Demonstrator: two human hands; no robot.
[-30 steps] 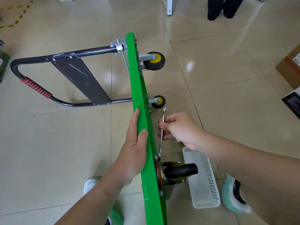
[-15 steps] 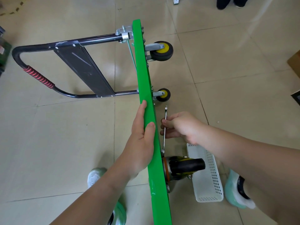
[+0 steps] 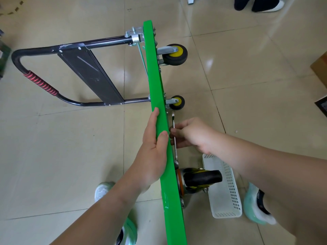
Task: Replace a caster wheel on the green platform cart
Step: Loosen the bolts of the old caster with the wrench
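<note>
Platform cart (image 3: 159, 96) glossy green; wrench (image 3: 173, 119) shiny metal; basket (image 3: 228, 191) perforated, probably plastic.

Likely storeroom or workshop: glossy beige floor tiles (image 3: 70, 156), cardboard box (image 3: 320, 67) at right edge, dashed floor marking (image 3: 16, 8).

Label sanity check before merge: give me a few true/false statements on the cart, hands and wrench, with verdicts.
1. The green platform stands on its edge on the floor. True.
2. The left hand grips the wrench. False: the right hand grips it, and the left rests on the platform's top edge.
3. The white basket lies on the floor beside the near caster. True.
4. The far wheels have red hubs. False: both hubs are yellow.
</note>
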